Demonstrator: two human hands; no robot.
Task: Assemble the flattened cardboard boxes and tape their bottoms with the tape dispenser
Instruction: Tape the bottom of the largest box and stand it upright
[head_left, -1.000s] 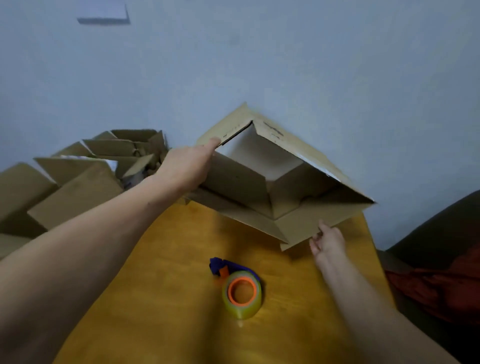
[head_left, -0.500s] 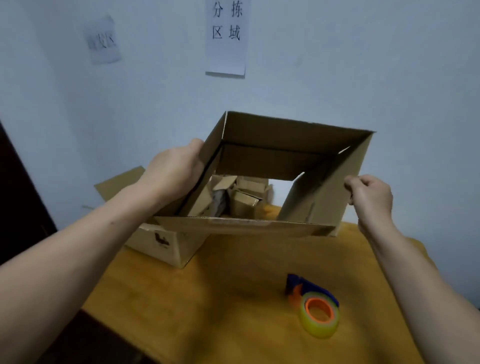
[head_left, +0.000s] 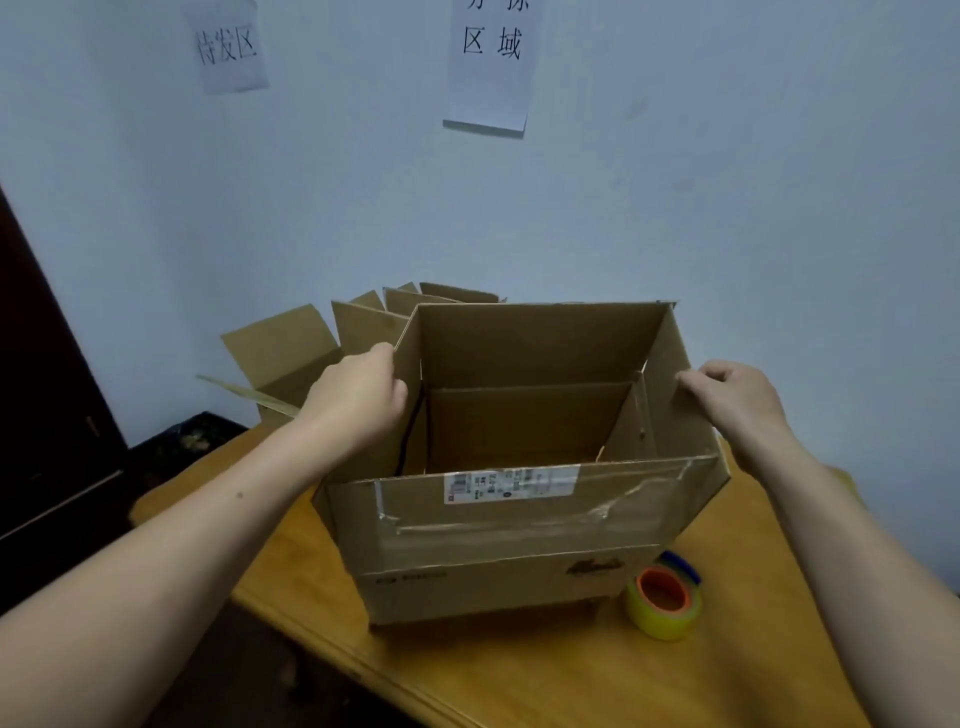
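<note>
Fronting pale wall (head_left: 727, 182), wooden table (head_left: 519, 675) under cardboard box (head_left: 519, 525).

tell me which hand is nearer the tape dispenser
Right. The right hand grips the box on its right flap, above the tape dispenser; the left hand grips the left flap, across it.

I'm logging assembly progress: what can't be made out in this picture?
Head view only.
cardboard box bottom: hidden by its own walls; folded or taped, cannot tell.
tape dispenser: handle mostly hidden behind its roll.
shipping label: print too small.
wall sheet: top cut off by the upper edge.
</note>
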